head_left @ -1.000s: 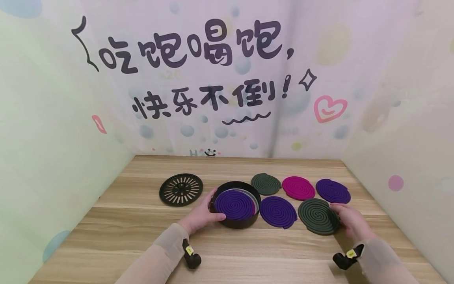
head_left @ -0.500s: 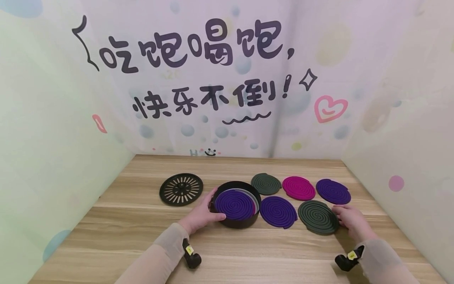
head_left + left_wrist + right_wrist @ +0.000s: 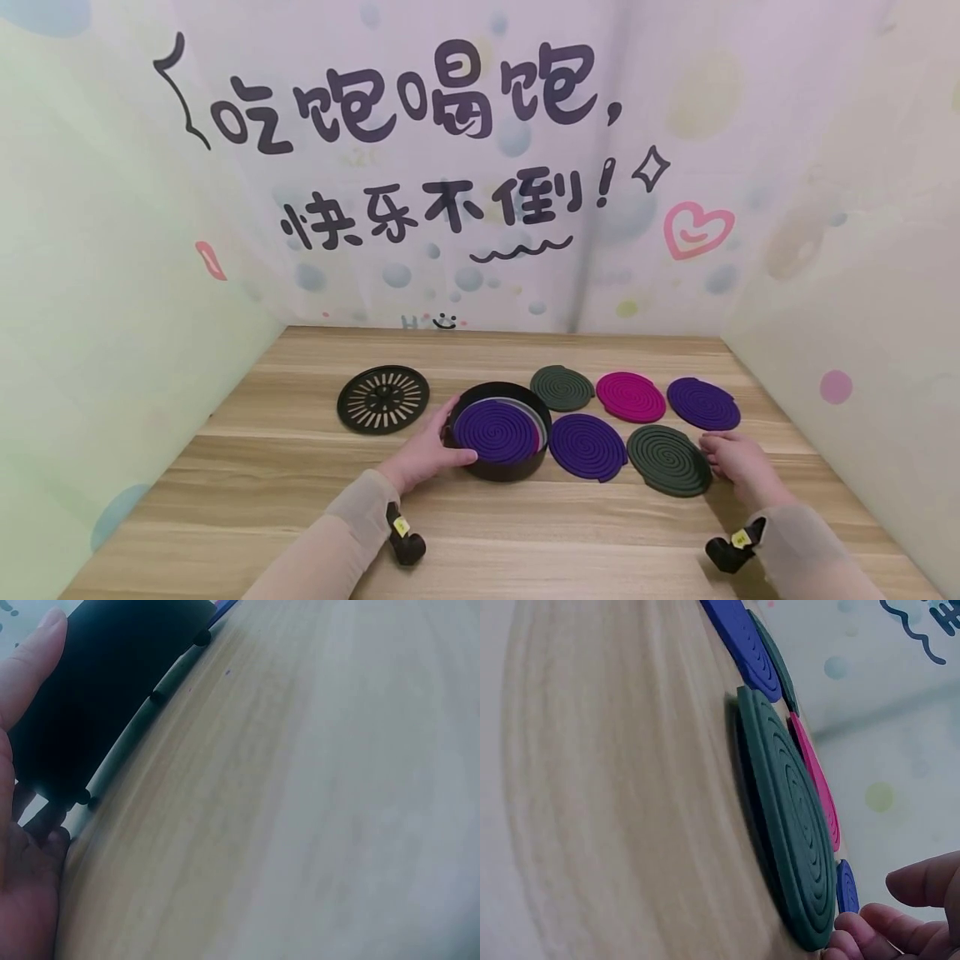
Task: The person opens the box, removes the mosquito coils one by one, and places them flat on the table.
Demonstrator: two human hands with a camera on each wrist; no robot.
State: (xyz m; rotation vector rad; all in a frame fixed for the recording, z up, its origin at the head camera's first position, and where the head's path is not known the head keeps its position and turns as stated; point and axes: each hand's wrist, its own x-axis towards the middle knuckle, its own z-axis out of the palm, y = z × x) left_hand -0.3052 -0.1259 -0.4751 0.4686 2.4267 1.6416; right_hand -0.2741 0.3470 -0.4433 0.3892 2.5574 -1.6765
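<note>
One green mat (image 3: 670,460), beside the right hand (image 3: 741,468), apparently slid left.

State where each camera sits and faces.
Head: worn on the head, facing forward and down at the table; left hand, right hand and sleeves show.
Left wrist: worn there, facing the table and black container; its hand shows.
Right wrist: worn there, facing the nearer green mat; its hand shows.
Head and right wrist share that mat.

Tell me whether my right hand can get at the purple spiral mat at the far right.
Likely yes: the right hand is beside the nearer green mat, just in front of that purple mat, and nothing seems to block the way.
</note>
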